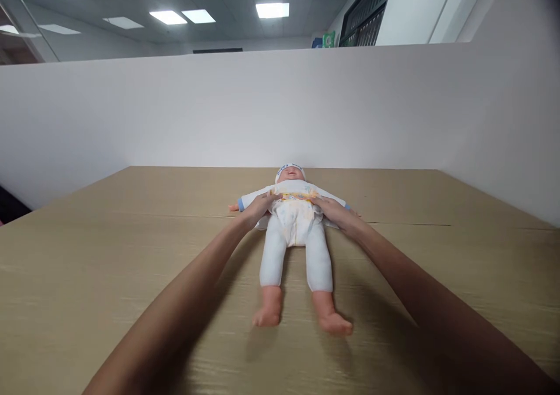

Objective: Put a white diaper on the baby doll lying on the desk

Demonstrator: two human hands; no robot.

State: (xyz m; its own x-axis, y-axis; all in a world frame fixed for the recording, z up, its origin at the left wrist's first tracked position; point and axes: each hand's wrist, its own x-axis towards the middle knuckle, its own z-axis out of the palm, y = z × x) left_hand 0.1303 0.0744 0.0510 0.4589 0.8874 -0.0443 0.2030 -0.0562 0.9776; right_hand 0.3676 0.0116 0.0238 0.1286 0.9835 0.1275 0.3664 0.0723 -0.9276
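A baby doll (pixel 273 255) lies on its back on the tan tabletop, its head away from me and its bare feet towards me. It has a white top with blue cuffs, white leggings and a white printed cap (pixel 290 166). Around its hips, over the leggings, sits a white diaper (pixel 296 217) with a coloured waistband. My left hand (pixel 259 206) grips the waistband at its left end, fingers closed on the edge. At the right end my right hand (pixel 333 209) does likewise. Small details under the fingertips are hidden.
The wide tan tabletop (pixel 109 255) has a seam running across it behind the doll's hips. White partition walls (pixel 245 109) stand behind it and at both sides. Ceiling lights (pixel 272 10) and a green package (pixel 328 39) show beyond the back wall.
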